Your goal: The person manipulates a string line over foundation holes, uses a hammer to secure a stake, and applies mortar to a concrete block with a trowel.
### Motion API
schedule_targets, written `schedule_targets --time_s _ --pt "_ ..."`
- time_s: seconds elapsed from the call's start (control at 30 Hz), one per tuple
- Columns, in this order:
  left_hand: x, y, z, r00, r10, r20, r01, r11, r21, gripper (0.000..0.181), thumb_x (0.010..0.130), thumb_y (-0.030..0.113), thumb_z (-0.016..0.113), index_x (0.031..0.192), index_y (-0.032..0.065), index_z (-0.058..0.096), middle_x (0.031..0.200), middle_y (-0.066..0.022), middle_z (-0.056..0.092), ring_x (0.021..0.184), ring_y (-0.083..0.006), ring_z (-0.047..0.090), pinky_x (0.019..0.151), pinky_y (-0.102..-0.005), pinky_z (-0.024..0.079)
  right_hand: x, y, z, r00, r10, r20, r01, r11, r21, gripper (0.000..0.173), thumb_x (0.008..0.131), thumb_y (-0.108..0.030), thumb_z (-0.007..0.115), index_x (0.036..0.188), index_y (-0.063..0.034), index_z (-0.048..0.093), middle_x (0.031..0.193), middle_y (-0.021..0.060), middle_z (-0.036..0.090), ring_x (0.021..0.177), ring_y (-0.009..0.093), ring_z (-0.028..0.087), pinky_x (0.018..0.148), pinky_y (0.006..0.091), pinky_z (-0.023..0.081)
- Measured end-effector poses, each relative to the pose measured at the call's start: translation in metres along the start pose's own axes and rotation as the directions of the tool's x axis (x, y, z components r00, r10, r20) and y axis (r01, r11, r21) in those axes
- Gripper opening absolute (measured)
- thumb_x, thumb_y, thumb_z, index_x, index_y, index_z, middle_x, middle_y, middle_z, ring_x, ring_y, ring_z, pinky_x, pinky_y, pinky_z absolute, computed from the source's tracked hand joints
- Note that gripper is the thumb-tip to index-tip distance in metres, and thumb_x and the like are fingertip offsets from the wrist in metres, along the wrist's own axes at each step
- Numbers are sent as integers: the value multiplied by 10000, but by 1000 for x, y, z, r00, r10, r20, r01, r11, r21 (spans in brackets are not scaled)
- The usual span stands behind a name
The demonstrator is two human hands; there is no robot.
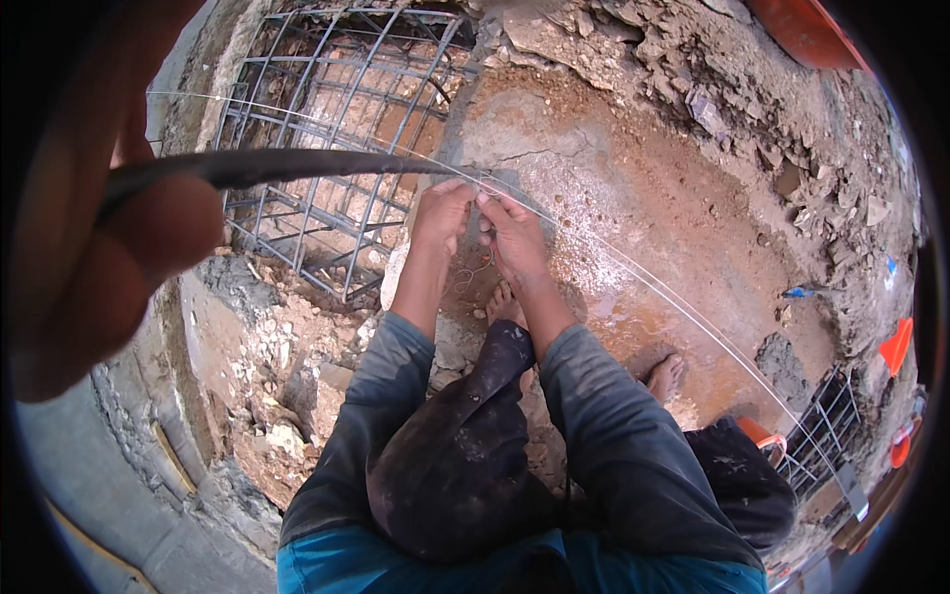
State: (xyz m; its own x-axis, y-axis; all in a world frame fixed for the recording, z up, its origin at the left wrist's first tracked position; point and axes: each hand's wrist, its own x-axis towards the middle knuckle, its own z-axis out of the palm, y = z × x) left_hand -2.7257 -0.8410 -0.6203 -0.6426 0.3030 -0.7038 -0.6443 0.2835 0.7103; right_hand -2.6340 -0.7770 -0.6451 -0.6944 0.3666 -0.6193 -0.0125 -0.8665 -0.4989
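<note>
Both hands meet at a taut string line (672,298) that crosses the view from upper left to lower right. My left hand (443,213) pinches thin string at the line with its fingertips. Beside it, my right hand (513,232) also has thumb and forefinger closed on the string. A loose, curled end of string (466,278) hangs below the hands. Just above them lies the tip of a dark, narrow, curved strip (289,165). Another person's hand (159,230), large and blurred close to the camera, holds the strip's other end.
A rebar cage (343,119) lies in a pit at the upper left, another (824,423) at the lower right. Broken rubble (297,379) borders the pit. My bare feet are on wet, muddy concrete (638,223). An orange container (805,30) stands at the upper right.
</note>
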Motion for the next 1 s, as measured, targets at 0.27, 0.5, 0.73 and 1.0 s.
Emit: schedule_targets --time_s 0.27,0.5,0.73,1.0 --pt "17 -23 -14 954 298 -20 -289 937 195 65 809 49 567 799 84 621 586 62 454 461 -25 374 380 -203 227 14 3 -4 983 -112 -144 110 994 -18 85 876 -146 665 894 -70 631 654 -66 495 514 34 397 466 209 351" --pt "3 23 -21 994 40 -105 -74 935 -346 195 823 0 545 671 91 465 592 10 426 443 -63 347 361 -228 225 36 9 5 920 -216 -326 277 948 155 119 877 -170 666 898 -69 606 649 -51 477 532 55 432 471 216 405" --pt "20 -4 -53 934 347 -83 -351 935 -45 58 816 51 610 870 33 601 671 -16 530 475 -58 405 418 -216 297 11 -14 -43 988 -154 13 139 850 -508 165 881 -209 657 887 -55 600 688 -21 545 589 56 485 501 240 406" --pt "-49 -108 -87 732 637 -240 -295 615 732 380 812 106 602 1142 -68 526 1035 -173 581 919 -238 578 802 -343 475 -141 -60 -245 977 -149 -150 -170 -133 -976 222 855 -252 595 986 -77 632 841 153 665 794 328 645 699 421 490"
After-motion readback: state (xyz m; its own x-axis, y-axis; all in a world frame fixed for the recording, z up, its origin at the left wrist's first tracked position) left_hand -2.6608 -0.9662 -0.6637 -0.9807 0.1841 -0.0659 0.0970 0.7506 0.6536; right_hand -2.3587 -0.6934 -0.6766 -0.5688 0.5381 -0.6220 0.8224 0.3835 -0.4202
